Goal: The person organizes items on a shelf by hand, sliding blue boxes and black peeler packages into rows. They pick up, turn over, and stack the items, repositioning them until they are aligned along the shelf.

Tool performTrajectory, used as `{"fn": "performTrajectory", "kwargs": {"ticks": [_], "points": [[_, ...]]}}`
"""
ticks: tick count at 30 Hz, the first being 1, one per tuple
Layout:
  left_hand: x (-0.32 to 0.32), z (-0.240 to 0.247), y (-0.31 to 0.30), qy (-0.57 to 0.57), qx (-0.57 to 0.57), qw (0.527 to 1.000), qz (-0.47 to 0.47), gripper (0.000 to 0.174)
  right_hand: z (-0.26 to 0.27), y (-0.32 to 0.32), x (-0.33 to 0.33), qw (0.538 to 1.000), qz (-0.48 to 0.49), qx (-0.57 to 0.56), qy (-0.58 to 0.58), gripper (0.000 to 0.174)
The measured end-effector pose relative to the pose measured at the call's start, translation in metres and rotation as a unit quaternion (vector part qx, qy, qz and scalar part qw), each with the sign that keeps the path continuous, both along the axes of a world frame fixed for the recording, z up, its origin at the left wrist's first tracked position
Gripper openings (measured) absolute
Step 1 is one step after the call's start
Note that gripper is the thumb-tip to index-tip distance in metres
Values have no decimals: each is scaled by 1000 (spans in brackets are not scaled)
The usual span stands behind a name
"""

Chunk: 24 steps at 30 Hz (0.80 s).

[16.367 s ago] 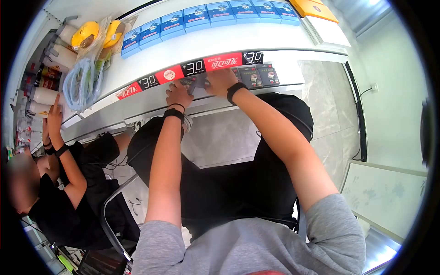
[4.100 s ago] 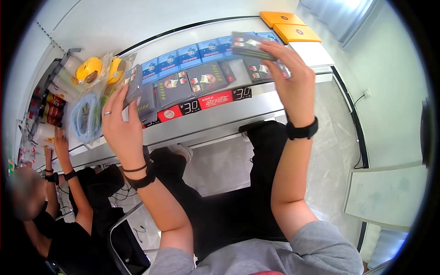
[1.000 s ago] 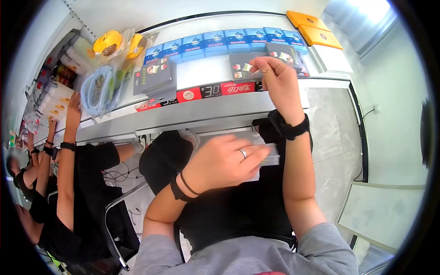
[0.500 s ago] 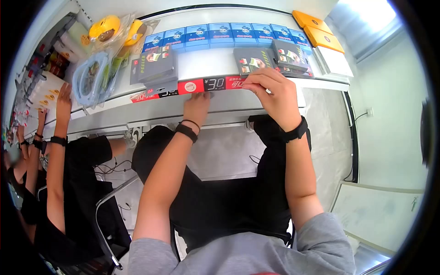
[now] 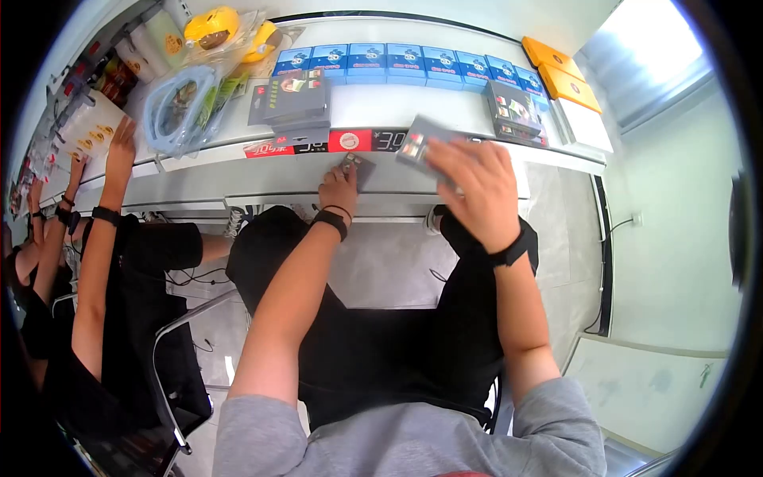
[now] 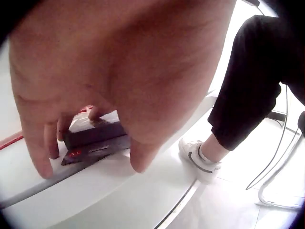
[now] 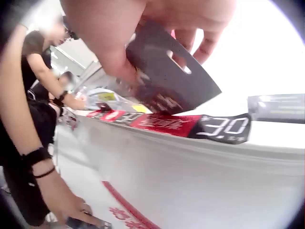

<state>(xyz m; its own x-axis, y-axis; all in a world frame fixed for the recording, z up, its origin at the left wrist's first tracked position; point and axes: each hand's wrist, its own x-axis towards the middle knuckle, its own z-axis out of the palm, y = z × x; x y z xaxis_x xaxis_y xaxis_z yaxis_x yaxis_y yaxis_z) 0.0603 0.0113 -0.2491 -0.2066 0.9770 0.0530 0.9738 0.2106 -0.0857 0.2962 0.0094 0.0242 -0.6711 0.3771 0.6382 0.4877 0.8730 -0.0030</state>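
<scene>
My left hand [image 5: 339, 195] reaches to the lower shelf, fingers and thumb around a dark peeler box [image 5: 362, 169]. In the left wrist view that box [image 6: 95, 143] lies between thumb and fingers, close over the white shelf. My right hand [image 5: 486, 195] pinches another grey peeler box [image 5: 413, 149] in front of the upper shelf's price strip [image 5: 350, 141]. The right wrist view shows its hang-hole flap [image 7: 186, 71] tilted down close to the strip. A stack of peeler boxes [image 5: 298, 99] sits at the upper shelf's left, another stack [image 5: 513, 111] at its right.
A row of blue boxes [image 5: 405, 63] lines the back of the upper shelf. Yellow boxes [image 5: 556, 63] lie at the right end. Bagged yellow toys [image 5: 213, 28] and a pale blue ring-shaped item [image 5: 151, 111] stand left. Another person's arm [image 5: 99, 262] reaches the shelf there.
My right hand has picked up the peeler box from the upper shelf's front and brought it left and nearer. Sixteen seconds ago several peeler boxes stood on the lower shelf; two stacks now sit above.
</scene>
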Motion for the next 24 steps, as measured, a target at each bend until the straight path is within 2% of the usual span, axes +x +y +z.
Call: {"fn": "performTrajectory", "kwargs": {"ticks": [2, 4, 5, 6, 7, 8, 10, 11, 12, 14, 16, 17, 20, 21, 22, 24], "points": [[5, 5, 1, -32, 3, 999, -5, 54, -6, -18, 2, 995, 82, -51, 13, 52], [10, 20, -1, -62, 2, 998, -15, 50, -21, -28, -8, 965, 161, -208, 16, 40], [12, 29, -3, -74, 8, 997, -24, 47, -28, -23, -10, 965, 160, -208, 15, 40], [14, 33, -4, -87, 13, 996, -32, 44, -35, -11, -13, 940, 138, -297, -98, 36], [13, 26, -3, -70, 24, 997, -38, 46, -45, 4, -17, 894, 112, -380, -210, 33], [11, 23, -2, -71, 22, 997, -38, 46, -60, 25, -18, 884, 82, -385, -252, 34], [9, 22, 1, -52, -9, 997, -55, 81, -90, 73, -20, 874, 5, -364, -323, 34], [9, 22, 1, -52, -9, 997, -56, 81, -116, 98, -18, 890, -3, -347, -296, 29], [9, 23, 0, -55, -4, 997, -58, 82, -150, 122, -15, 925, -22, -270, -268, 26], [10, 27, -2, -58, -3, 996, -61, 82, -182, 131, -28, 976, -67, -198, -62, 24], [10, 34, -4, -77, -7, 995, -67, 84, -197, 131, -36, 963, -94, -161, -196, 27], [10, 34, -4, -76, -10, 995, -70, 84, -202, 122, -43, 930, -132, -270, -211, 35], [10, 36, -5, -66, -1, 995, -70, 82, -178, 88, -62, 903, -112, -317, -269, 41], [12, 41, -6, -67, -11, 996, -63, 83, -181, 84, -62, 905, -86, -318, -270, 50], [13, 44, -7, -67, -22, 996, -56, 83, -185, 79, -61, 903, -88, -322, -270, 50], [16, 42, -8, -65, 11, 995, -71, 83, -192, 70, -59, 923, -169, -184, -292, 55]]}}
